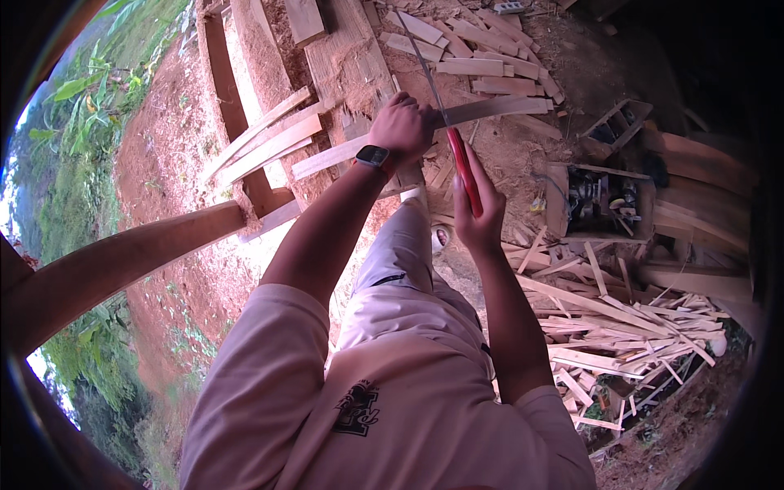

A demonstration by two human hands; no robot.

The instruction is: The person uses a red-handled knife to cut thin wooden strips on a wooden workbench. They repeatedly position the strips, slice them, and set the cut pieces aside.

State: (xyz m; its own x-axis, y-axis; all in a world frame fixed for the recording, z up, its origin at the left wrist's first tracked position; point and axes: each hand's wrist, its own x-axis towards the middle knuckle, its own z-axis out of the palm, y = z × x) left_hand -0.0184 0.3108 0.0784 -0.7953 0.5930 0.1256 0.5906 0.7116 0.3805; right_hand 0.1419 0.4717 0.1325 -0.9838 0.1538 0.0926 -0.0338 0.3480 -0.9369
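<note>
Fingers of right hand [480, 206]: wrapped round red-handled saw [467, 175]. Left hand [402, 128]: on plank [502, 107], finger closure unclear. Cut: apparently unfinished, depth hidden

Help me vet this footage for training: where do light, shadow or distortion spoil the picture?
Head view: bright sky at the left rim burns white; head view: upper right sinks into near-black shadow; head view: the wooden beam at left looks bowed, likely by the fisheye; head view: pinkish cast, yet the left hand, right hand and red saw handle read clearly.
</note>
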